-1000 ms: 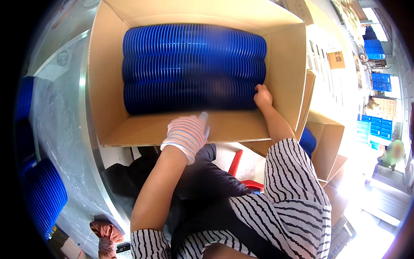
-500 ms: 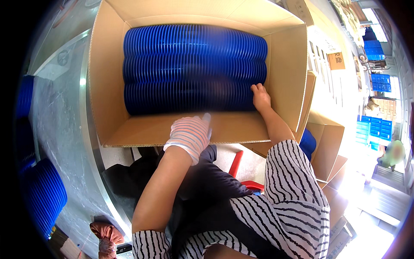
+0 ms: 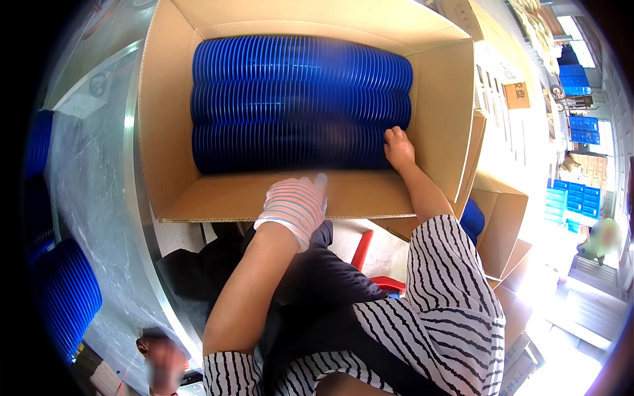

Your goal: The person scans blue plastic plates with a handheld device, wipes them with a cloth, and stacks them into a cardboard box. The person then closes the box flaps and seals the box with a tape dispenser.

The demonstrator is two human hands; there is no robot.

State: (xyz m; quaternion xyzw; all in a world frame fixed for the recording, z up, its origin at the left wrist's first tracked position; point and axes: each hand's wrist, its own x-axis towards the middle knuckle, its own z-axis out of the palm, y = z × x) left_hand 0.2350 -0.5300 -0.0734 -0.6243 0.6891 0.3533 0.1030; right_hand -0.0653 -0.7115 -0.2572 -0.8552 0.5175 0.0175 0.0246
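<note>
An open cardboard box (image 3: 441,99) holds three rows of thin, shiny blue discs (image 3: 300,104), stacked on edge side by side. My bare right hand (image 3: 399,149) reaches inside, its curled fingers against the right end of the nearest row. My left hand (image 3: 293,206), in a thin white striped glove, lies over the box's near wall, just in front of that same row. One pale gloved fingertip sticks up; the other fingers bend down out of sight, so whether they press on the cardboard is hidden.
More blue disc stacks (image 3: 66,297) stand on the grey metal table (image 3: 109,218) at left, near a blurred brown bundle (image 3: 165,364). Other cardboard boxes (image 3: 505,221) crowd the right side. A red curved part (image 3: 362,251) shows under the box. A person (image 3: 601,239) is far right.
The box and its discs sit very slightly further right in the view. Both hands keep nearly the same places, the left one a touch further right. The brown bundle is now blurred.
</note>
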